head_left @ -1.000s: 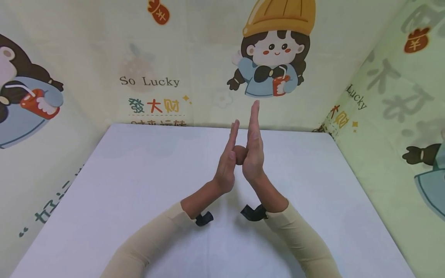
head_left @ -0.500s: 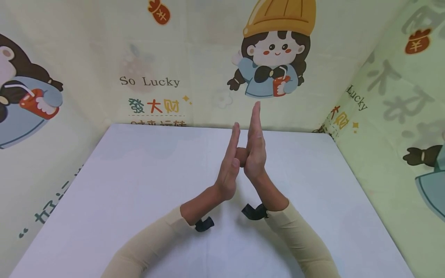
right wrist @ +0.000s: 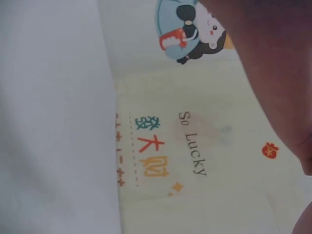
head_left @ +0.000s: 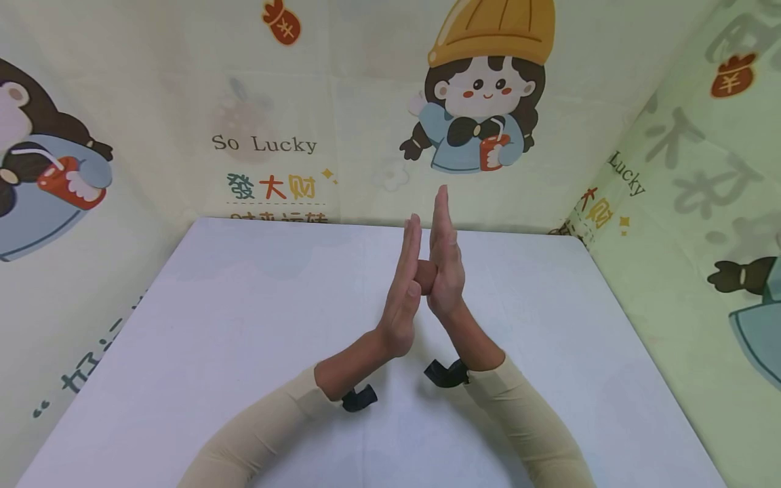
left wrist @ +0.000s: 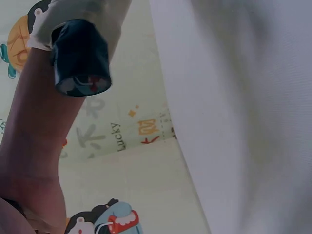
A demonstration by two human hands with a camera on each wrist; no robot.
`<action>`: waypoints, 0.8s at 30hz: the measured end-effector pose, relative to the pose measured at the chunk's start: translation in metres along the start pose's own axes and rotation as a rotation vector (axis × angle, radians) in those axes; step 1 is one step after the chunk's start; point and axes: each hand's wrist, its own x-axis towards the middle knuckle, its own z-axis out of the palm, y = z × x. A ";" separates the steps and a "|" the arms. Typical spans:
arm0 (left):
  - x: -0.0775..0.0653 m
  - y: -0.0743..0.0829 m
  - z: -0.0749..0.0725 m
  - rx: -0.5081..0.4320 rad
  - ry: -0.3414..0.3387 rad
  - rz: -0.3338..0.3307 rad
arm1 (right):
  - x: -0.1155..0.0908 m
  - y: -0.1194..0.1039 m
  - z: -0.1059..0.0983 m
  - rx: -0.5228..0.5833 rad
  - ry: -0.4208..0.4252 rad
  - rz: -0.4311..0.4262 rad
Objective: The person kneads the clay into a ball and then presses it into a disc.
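A small round brown ball [head_left: 426,277] sits between the two palms, above the table, in the head view. My left hand [head_left: 403,291] presses it from the left with straight, upward-pointing fingers. From the other side the flat palm of my right hand [head_left: 447,271] touches it, its fingertips reaching higher than the left ones. Part of the ball is hidden behind the left thumb and the palms. Neither wrist view shows the ball. The left wrist view has a bare forearm [left wrist: 36,126] with a dark wrist-worn device [left wrist: 82,58]; a blurred piece of skin fills the right wrist view's upper right.
A white table [head_left: 256,291] lies beneath the hands. Behind it hangs a pale backdrop [head_left: 360,88] printed with cartoon figures and lettering, which also covers both sides. Dark wrist devices [head_left: 447,373] sit under the forearms, just above the table.
Both hands have shifted slightly against each other: the left hand sits a little lower and further right, the right fingertips a little lower. The ball has moved slightly right and down between them.
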 end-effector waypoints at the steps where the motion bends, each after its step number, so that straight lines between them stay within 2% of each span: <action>1: 0.000 0.001 0.000 -0.006 0.003 -0.001 | -0.001 0.001 0.000 0.011 -0.004 0.014; 12: 0.010 0.003 -0.010 -0.029 0.044 -0.013 | -0.014 0.017 0.005 0.050 -0.026 0.084; 18: 0.014 0.003 -0.015 -0.054 0.063 -0.040 | -0.019 0.022 0.008 0.011 -0.037 0.096; 24: 0.017 0.000 -0.018 -0.063 0.082 -0.039 | -0.021 0.027 0.010 -0.010 -0.042 0.091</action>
